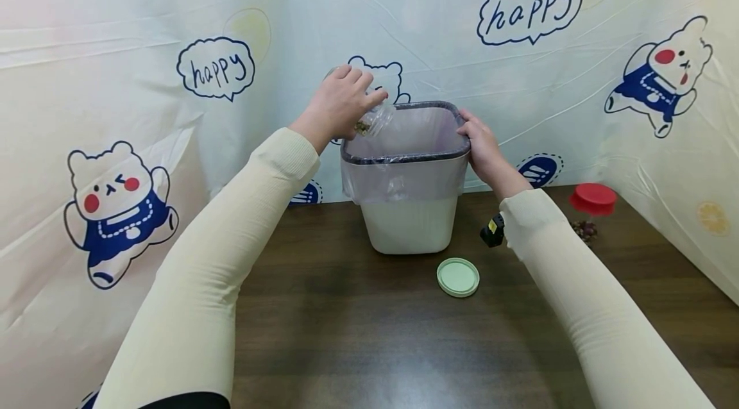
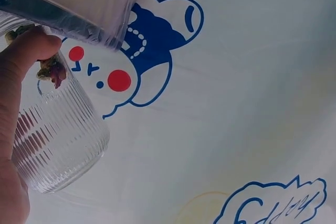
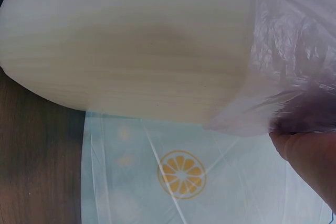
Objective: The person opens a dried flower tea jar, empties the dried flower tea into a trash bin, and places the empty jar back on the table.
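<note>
My left hand [image 1: 340, 104] grips a clear ribbed jar [image 2: 68, 140], tipped with its mouth toward the inside of a waste bin. Some dried flower buds [image 2: 51, 71] show inside the jar, near its mouth. The pale bin [image 1: 410, 226] stands upright on the table, lined with a thin translucent bag [image 1: 398, 183] folded over its dark rim [image 1: 404, 158]. At the bin's right side, my right hand [image 1: 484, 149] holds the rim, its thumb pressed against the bag. In the right wrist view only part of that hand [image 3: 310, 158] shows, below the bag.
A light green round lid [image 1: 458, 277] lies on the brown table [image 1: 346, 332] in front of the bin. Beside my right forearm sits a small black object with a yellow mark [image 1: 492, 231]. Farther right is a red-lidded jar [image 1: 593, 199], partly behind the sleeve. A printed curtain [image 1: 433, 24] hangs behind.
</note>
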{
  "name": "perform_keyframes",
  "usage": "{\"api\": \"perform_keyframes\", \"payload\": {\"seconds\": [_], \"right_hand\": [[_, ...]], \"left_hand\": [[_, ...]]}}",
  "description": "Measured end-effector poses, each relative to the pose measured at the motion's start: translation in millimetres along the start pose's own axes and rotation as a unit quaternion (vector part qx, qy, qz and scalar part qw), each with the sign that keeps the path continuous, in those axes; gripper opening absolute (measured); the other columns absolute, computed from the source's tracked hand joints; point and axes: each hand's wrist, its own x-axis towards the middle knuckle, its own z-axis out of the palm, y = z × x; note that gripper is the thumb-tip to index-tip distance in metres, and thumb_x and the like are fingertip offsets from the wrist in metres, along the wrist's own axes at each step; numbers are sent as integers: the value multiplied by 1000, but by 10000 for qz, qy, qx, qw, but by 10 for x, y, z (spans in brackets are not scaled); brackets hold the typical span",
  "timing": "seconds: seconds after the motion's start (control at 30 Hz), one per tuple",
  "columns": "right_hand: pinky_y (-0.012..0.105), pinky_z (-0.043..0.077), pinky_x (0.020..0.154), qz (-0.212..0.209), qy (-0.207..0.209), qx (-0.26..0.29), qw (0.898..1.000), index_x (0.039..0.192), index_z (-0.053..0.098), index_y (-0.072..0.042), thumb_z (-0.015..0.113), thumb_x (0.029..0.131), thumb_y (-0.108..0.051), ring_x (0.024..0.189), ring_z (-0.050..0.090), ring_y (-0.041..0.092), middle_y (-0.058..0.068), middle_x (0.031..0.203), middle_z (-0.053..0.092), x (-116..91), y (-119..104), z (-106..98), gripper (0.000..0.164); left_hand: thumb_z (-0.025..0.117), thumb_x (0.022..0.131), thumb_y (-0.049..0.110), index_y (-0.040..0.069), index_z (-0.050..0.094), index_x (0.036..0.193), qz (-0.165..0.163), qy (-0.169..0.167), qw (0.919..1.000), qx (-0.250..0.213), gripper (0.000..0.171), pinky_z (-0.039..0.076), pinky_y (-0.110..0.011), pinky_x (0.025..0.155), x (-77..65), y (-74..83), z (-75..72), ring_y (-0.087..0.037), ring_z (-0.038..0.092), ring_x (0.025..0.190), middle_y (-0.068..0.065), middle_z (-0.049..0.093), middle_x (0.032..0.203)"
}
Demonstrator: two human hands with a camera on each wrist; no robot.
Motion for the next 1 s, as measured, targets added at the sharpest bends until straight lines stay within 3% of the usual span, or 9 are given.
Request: {"api": "perform_keyframes", "payload": {"seconds": [0.47, 1.0], "right_hand": [[38, 15, 115, -18, -47, -23, 10000, 155, 17, -8, 34, 94, -8, 145, 13, 19, 6, 162, 11, -10, -9, -9, 63], [39, 16, 115, -10, -59, 43, 10000, 155, 18, -8, 34, 94, -7, 145, 15, 22, 7, 161, 12, -9, -2, -1, 63]], "left_hand": [[78, 75, 33, 11, 44, 127, 214, 226, 9991, 272, 66, 38, -45, 95, 40, 14, -34, -35, 48, 104, -19, 51, 118], [75, 77, 31, 13, 42, 131, 449, 201, 9956, 793, 66, 35, -43, 90, 51, 29, -44, -33, 47, 102, -18, 50, 117]]}}
